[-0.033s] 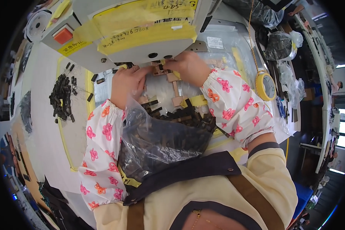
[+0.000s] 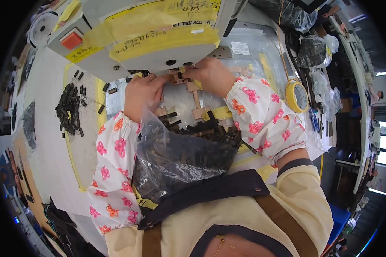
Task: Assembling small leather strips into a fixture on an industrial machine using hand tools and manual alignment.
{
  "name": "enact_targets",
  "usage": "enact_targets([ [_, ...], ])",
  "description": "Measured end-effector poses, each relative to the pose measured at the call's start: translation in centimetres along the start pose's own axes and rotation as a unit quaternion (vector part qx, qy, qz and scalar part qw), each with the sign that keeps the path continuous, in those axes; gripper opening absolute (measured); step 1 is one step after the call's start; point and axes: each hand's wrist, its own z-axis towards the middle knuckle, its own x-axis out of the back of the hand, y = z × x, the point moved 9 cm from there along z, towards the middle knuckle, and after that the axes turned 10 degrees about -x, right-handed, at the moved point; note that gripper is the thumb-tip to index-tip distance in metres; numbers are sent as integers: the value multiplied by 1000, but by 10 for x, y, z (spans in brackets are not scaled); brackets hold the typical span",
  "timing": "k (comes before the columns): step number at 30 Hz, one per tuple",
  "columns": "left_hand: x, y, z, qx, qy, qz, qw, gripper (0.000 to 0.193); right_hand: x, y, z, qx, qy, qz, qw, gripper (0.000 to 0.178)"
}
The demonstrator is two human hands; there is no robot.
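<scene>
Both of my hands work under the front edge of a grey machine head (image 2: pixel 158 62). My right hand (image 2: pixel 213 77) is closed in a pinch, its fingertips at a small dark rectangular part (image 2: pixel 180 75) on a copper-coloured block (image 2: pixel 179 81). From the other side, my left hand (image 2: pixel 140 95) stretches its index finger to the block's left end; its remaining fingers are partly hidden by the machine. Below my hands lies a clear plastic bag (image 2: pixel 180 156) full of similar dark parts. Several loose dark parts (image 2: pixel 214 128) spill from its mouth.
A pile of dark parts (image 2: pixel 70 107) lies on the board at the left. The machine carries a red square button (image 2: pixel 71 40) and yellow taped labels. To the right, a yellow tape roll (image 2: pixel 297 97) hangs on a cord. Bagged goods (image 2: pixel 315 50) stand beyond it.
</scene>
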Motion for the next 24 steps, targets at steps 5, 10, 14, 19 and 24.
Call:
enact_targets([
  [5, 1, 2, 0, -16, -5, 40, 999, 30, 4, -3, -1, 18, 8, -7, 1000, 17],
  [10, -2, -6, -1, -6, 16, 56, 998, 30, 2, 2, 3, 4, -6, -41, 999, 18],
  [14, -7, -10, -3, 11, -21, 30, 999, 30, -2, 4, 3, 0, -7, -52, 999, 19],
  [19, -5, -8, -2, -4, 3, 17, 1000, 30, 1, 3, 4, 3, -13, -57, 998, 20],
  [24, -4, -12, -3, 17, -9, -5, 1000, 32, -2, 4, 3, -6, -13, -38, 999, 21],
])
